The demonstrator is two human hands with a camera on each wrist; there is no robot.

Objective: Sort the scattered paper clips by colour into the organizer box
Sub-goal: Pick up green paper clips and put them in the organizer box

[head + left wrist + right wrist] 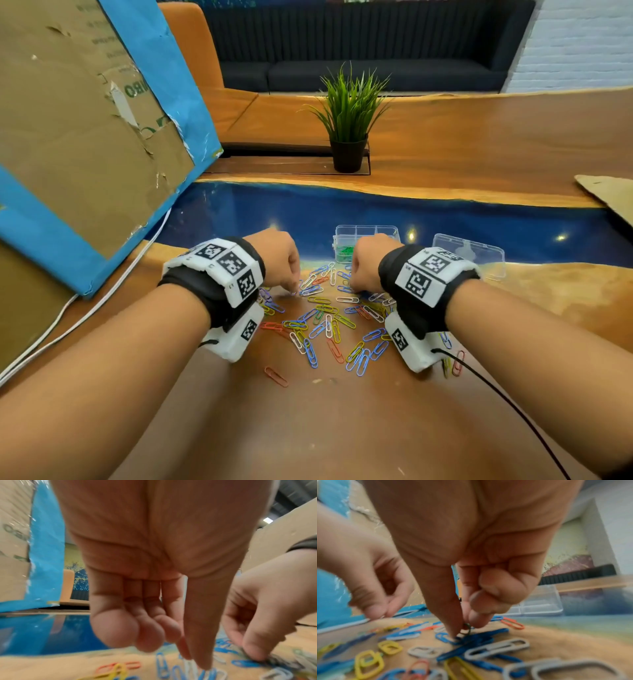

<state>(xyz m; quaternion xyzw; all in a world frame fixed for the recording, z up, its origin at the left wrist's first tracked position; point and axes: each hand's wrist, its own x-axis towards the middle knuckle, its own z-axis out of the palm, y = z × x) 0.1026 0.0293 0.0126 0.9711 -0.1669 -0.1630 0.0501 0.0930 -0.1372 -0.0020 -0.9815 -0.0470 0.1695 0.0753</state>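
We work at a wood-and-blue-resin table (445, 164); clock directions run from the pile's centre in the head view. The organizer box (366, 236) stands open at twelve o'clock, touching the pile's far edge, presumably so each drop is short; one compartment already holds green clips (344, 253), and its lid (469, 253) lies at two o'clock. The scattered paper clips (325, 322) lie in mixed colours before us. Our left hand (279, 260), at ten o'clock, has thumb and forefinger narrowed at a pale clip (219, 672); whether it holds it we cannot tell. Our right hand (471, 563), at one o'clock, pinches a dark green clip (467, 628) between thumb and fingertips, likely bound for the green compartment.
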